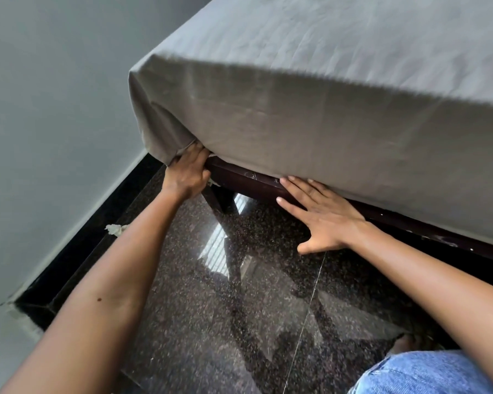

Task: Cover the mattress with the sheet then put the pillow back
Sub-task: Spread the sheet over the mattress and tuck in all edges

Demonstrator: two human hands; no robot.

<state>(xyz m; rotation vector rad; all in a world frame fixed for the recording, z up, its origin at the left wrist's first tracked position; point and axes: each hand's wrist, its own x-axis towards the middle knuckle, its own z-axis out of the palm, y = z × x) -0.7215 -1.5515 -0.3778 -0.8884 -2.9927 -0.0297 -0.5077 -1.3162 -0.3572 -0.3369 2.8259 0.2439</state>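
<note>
Both bare arms are reaching forward and down, the left one stretching out nearly straight, the right one bending a little at the wrist. The left hand is turning its back to the camera, its fingers curling inward and pinching a fold of the sheet, with the fingertips hiding beneath the cloth. The right hand is lying flat, back upward, its fingers stretching straight and slightly spread, the thumb sticking out to the side. The two hands are working apart, the left reaching farther away.
</note>
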